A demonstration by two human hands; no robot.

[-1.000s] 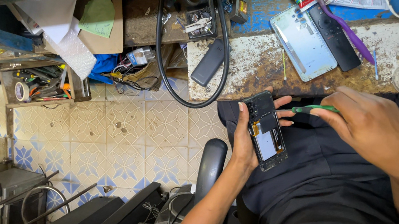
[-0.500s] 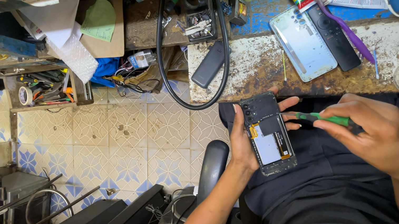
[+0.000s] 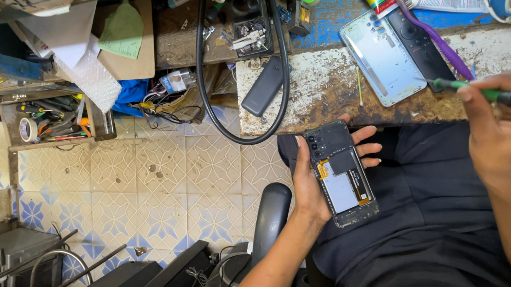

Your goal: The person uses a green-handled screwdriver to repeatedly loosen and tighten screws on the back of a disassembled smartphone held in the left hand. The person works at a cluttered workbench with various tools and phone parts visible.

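Workbench [image 3: 329,87] is running along the far side, worn and cluttered. Back cover [image 3: 382,56] is lying flat on it, a black remote [image 3: 418,46] just right of it, a purple toothbrush [image 3: 433,33] resting across both.

Opened phone [image 3: 342,174] is sitting over the lap, near side of the bench edge, insides facing up. Left hand [image 3: 316,178] is cradling it, fingers wrapping the edges.

Right hand [image 3: 508,117] is clenching a green screwdriver [image 3: 476,91], well right of the phone, tip pointing left.

Judgement: steadying the phone level and bringing the tip down square onto a screw should prevent slipping.
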